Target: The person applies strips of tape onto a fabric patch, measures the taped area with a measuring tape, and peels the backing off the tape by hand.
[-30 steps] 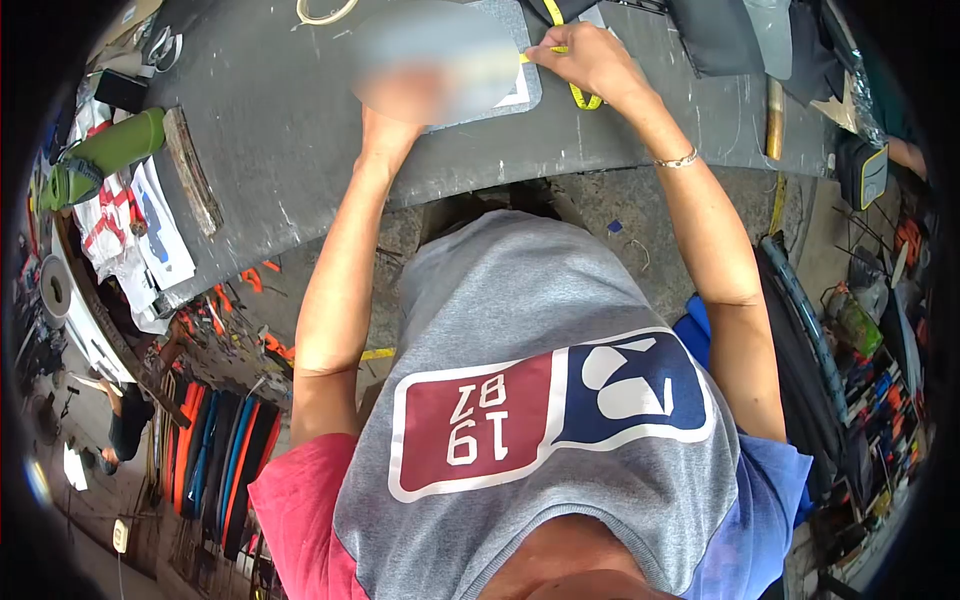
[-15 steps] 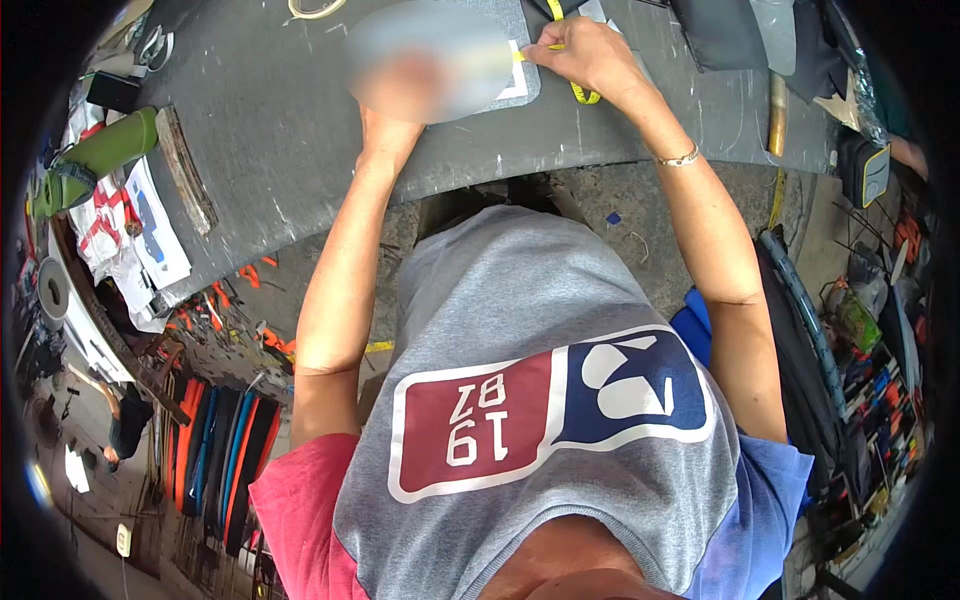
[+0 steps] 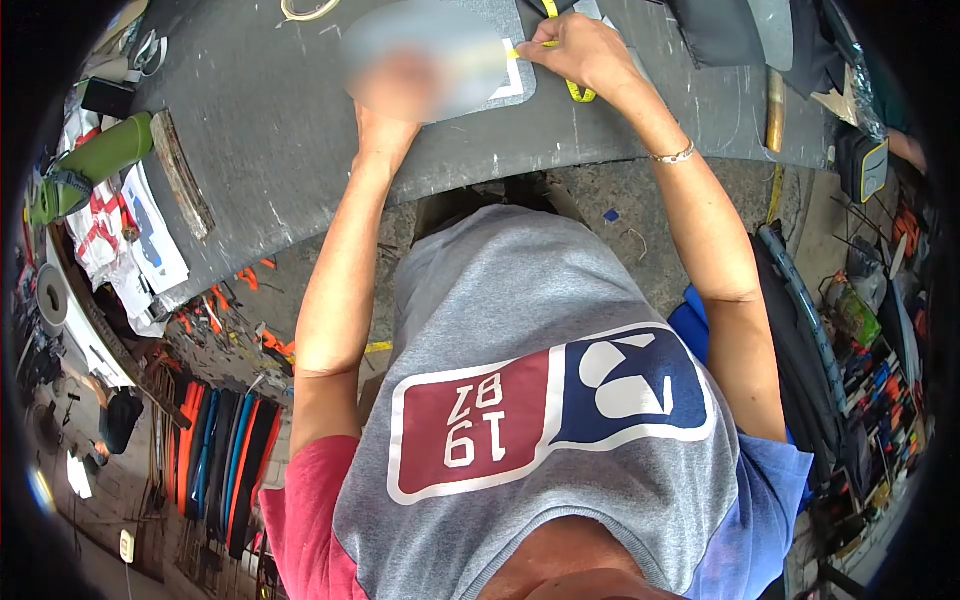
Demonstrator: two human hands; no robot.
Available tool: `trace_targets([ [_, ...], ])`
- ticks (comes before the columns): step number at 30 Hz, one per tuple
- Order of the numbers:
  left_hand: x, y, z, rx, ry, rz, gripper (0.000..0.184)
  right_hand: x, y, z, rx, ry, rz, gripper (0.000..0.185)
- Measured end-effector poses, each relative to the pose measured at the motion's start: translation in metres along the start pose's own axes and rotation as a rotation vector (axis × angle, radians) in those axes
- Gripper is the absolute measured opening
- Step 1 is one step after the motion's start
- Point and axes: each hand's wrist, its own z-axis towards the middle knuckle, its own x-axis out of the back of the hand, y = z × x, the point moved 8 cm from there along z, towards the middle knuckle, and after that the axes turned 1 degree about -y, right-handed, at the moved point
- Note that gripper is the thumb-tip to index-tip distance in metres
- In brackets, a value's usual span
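Observation:
My right hand [image 3: 583,50] is closed in a pinch on a yellow measuring tape [image 3: 580,93]; one loop of it hangs below the fingers and another part runs up behind them. The tape's end lies over a white L-shaped strip [image 3: 513,82] on a grey flat piece [image 3: 526,90]. My left hand [image 3: 395,95] rests over the left side of that piece. A blurred patch covers its fingers and much of the piece, so I cannot see what it grips.
Both hands are over a dark worktable [image 3: 280,150]. A wooden strip [image 3: 182,175], green roll [image 3: 110,155] and papers [image 3: 155,235] lie left. Dark material [image 3: 715,35] and a brown rod [image 3: 775,112] lie right. A tape roll [image 3: 308,8] sits at the far edge.
The view has shifted slightly. Both hands keep nearly the same places on the grey piece, and the right hand still pinches the measuring tape.

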Motion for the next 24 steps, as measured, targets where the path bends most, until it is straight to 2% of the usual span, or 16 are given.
trace_targets([
  [4,0.0,0.01,-0.007,-0.165,0.038,0.11,0.026,-0.001,-0.003,-0.011,-0.056,-0.051,0.057,0.035],
  [7,0.001,0.019,-0.02,-0.293,0.072,0.201,0.021,-0.007,-0.009,-0.026,0.018,-0.027,0.02,0.033],
  [10,0.002,0.023,-0.033,-0.319,0.077,0.2,0.013,-0.007,-0.006,-0.034,0.011,0.017,0.048,0.032],
  [13,-0.001,0.02,-0.036,-0.307,0.06,0.194,0.011,-0.008,-0.007,-0.035,-0.03,-0.049,0.066,0.031],
  [24,0.0,0.017,-0.033,-0.258,0.048,0.177,0.014,-0.01,-0.006,-0.033,0.016,-0.018,0.042,0.03],
])
